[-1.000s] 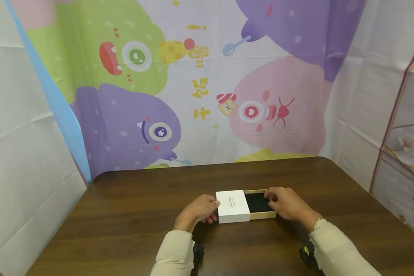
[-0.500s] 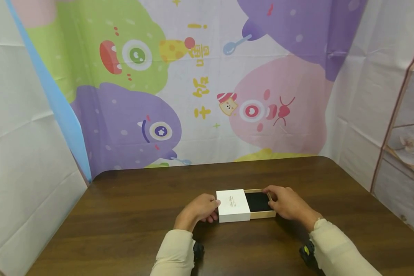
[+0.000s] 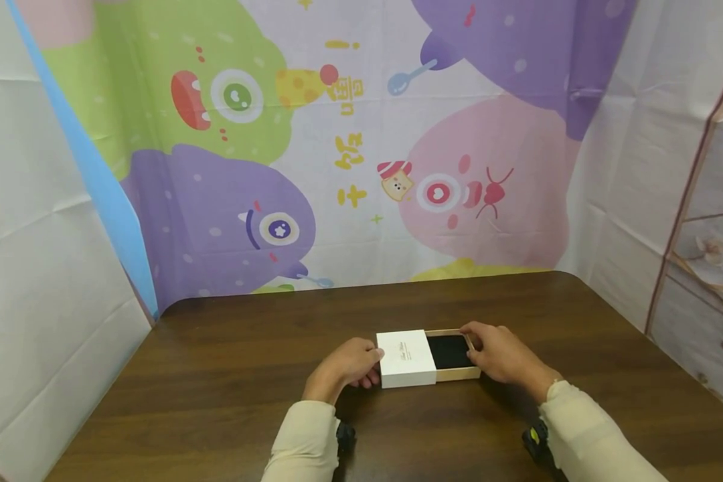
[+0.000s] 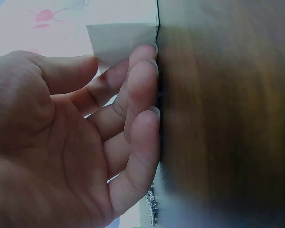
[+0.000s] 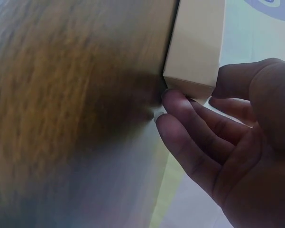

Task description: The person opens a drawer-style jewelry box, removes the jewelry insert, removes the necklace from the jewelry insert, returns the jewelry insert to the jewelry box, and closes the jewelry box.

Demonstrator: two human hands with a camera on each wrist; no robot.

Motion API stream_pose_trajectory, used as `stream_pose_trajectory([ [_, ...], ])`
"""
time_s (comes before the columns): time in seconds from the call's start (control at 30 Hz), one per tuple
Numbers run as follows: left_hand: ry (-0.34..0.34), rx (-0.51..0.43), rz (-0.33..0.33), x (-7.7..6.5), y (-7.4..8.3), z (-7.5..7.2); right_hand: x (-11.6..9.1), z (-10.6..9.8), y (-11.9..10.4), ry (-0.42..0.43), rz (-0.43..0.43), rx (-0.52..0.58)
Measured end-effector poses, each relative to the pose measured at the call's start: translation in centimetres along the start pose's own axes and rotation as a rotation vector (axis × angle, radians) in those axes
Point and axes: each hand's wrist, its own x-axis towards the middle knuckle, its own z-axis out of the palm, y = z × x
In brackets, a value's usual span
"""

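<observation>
On the brown table lies a small drawer-style box whose white outer sleeve (image 3: 406, 360), with faint lettering on top, covers its left part. The tan drawer (image 3: 458, 375) sticks out to the right, with a black lining (image 3: 449, 352) inside. My left hand (image 3: 351, 365) grips the sleeve's left end, thumb at the top edge and fingers curled against the end wall. At the drawer's right end, my right hand (image 3: 501, 353) pinches the end wall between thumb and fingers. In the right wrist view, the drawer's tan side (image 5: 194, 42) reaches down to those fingertips.
The dark wood table (image 3: 217, 375) extends around the box. A cartoon-printed cloth (image 3: 349, 254) hangs behind its far edge. Pale sheets stand at the left (image 3: 54, 268) and right (image 3: 620, 201). Each wrist carries a black strapped device.
My right fingers shift slightly left over the top of the drawer's end wall. The sleeve, the drawer and my left hand stay nearly still.
</observation>
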Motion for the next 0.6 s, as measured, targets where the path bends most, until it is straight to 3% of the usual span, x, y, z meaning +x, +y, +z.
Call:
stream_pose_trajectory([
  [0.6,-0.012,-0.016,0.000,0.08,-0.04,-0.07,-0.10,0.00,-0.21,0.001,0.020,-0.041],
])
